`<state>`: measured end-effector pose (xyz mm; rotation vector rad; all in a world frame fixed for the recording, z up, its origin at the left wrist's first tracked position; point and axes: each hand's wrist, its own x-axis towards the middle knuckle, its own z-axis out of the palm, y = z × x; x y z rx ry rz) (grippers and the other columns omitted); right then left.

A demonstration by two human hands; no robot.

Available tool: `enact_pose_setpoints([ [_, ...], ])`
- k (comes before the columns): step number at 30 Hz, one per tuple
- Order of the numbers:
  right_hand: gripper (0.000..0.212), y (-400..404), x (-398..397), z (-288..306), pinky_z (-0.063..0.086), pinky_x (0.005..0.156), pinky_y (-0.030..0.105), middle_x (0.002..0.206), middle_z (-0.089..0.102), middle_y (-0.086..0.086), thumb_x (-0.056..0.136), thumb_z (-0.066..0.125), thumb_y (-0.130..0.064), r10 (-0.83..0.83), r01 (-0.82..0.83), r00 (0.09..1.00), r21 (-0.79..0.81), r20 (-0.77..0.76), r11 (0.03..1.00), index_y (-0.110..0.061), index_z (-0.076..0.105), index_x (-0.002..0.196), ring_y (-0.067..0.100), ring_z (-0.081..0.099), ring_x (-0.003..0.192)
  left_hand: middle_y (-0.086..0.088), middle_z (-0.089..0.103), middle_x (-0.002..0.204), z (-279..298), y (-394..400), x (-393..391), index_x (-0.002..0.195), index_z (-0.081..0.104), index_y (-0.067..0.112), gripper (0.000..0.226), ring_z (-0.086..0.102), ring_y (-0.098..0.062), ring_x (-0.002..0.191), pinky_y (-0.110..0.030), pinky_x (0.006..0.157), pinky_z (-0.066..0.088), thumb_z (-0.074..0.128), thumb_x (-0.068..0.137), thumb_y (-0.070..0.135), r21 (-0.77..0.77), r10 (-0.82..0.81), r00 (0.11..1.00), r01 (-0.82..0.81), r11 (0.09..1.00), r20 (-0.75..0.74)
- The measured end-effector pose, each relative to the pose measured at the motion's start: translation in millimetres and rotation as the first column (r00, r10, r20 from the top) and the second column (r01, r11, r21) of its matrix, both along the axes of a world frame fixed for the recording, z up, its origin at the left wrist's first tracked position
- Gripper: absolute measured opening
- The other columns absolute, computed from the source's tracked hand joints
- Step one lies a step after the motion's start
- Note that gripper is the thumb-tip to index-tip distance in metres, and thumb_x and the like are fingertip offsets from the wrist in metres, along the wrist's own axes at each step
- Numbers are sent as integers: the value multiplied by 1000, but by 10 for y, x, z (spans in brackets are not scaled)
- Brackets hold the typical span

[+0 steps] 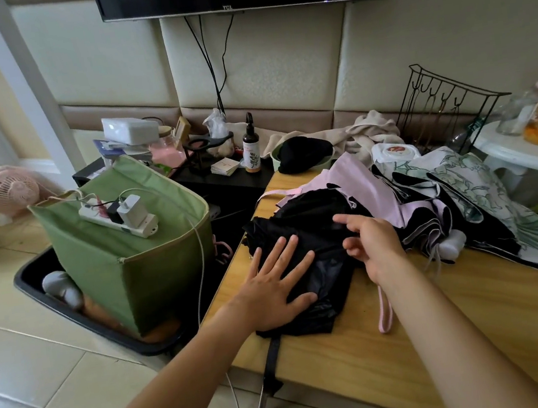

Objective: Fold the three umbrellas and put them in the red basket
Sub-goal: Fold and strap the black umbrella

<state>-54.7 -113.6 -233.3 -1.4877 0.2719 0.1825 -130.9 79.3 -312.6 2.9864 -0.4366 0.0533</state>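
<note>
Head view is showing the left hand [274, 292] pressing flat, fingers straight, on the black umbrella [302, 233] lying on the wooden table [448, 327]. Right hand [370, 242] is hovering above its canopy, fingers loosely spread, holding nothing. 2 more umbrellas, pink [378, 186] and floral [484, 189], are lying beside it.

Soft daylight came in from my left, brightest on the floor tiles [23, 345] there, and the room stayed fairly dim. Shadows were weak. The wide lens bowed the edges; the far right blurred, and the black umbrella [302, 233] lost its detail.
</note>
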Motion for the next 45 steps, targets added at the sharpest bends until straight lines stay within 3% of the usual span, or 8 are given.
enact_pose_setpoints([
  [5,36,-20,-89,-79,41,43,24,90,65,6,87,80,-27,120,-97,983,-165,136,982,-20,55,112,10,48,45,6,-33,164,21,-5,1,158,-14,43,73,-37,-12,147,-51,123,-16,26,101,67,-13,-1,1000,0,1000,-17],
  [11,12,-147,-246,-80,44,47,21,68,62,-6,90,76,-23,427,-163,818,-557,386,815,-24,66,82,10,53,46,17,-11,165,188,40,10,160,13,41,74,-23,-6,152,-39,122,-18,50,98,60,-236,-35,998,20,971,-60],
  [17,13,-301,-346,-58,47,54,28,52,57,2,94,71,-27,355,-51,803,-538,480,842,-25,67,81,17,55,44,13,62,135,404,119,36,116,39,33,30,59,-8,121,-38,101,50,63,98,29,-753,165,981,-182,633,-99],
  [20,18,-338,-387,-37,50,63,28,50,59,3,96,69,-34,398,-87,795,-562,458,822,-27,69,79,14,58,48,12,66,129,492,87,0,128,46,33,31,61,-6,119,-40,104,51,59,101,28,-878,157,962,-269,397,-224],
  [26,9,-360,-365,-137,49,70,27,52,64,-10,89,77,-34,527,-203,787,-671,322,714,-31,70,84,6,63,49,6,68,118,604,19,-33,125,68,29,31,65,-9,112,-36,103,53,71,95,30,-923,150,952,-297,243,-267],
  [31,21,-352,-379,-160,47,57,19,50,61,-8,88,79,-22,572,-188,757,-734,315,653,-35,64,81,8,63,49,3,66,81,671,-51,-57,88,70,7,17,65,-11,80,-28,76,51,73,92,23,-923,157,953,-292,249,-259],
  [37,21,-366,-337,-187,48,68,30,66,63,-12,83,82,-30,572,-68,735,-799,365,597,-33,63,75,-2,57,60,-1,56,74,769,0,-54,91,58,7,8,57,-5,61,-13,55,47,56,99,10,-966,208,949,-253,53,-237],
  [45,13,-343,-423,-51,55,72,45,94,50,-16,91,63,-34,604,151,617,-829,505,539,-33,52,86,4,54,69,-4,51,74,750,36,-50,91,56,10,10,49,-15,70,-29,70,41,54,100,13,-966,268,940,-242,86,-212],
])
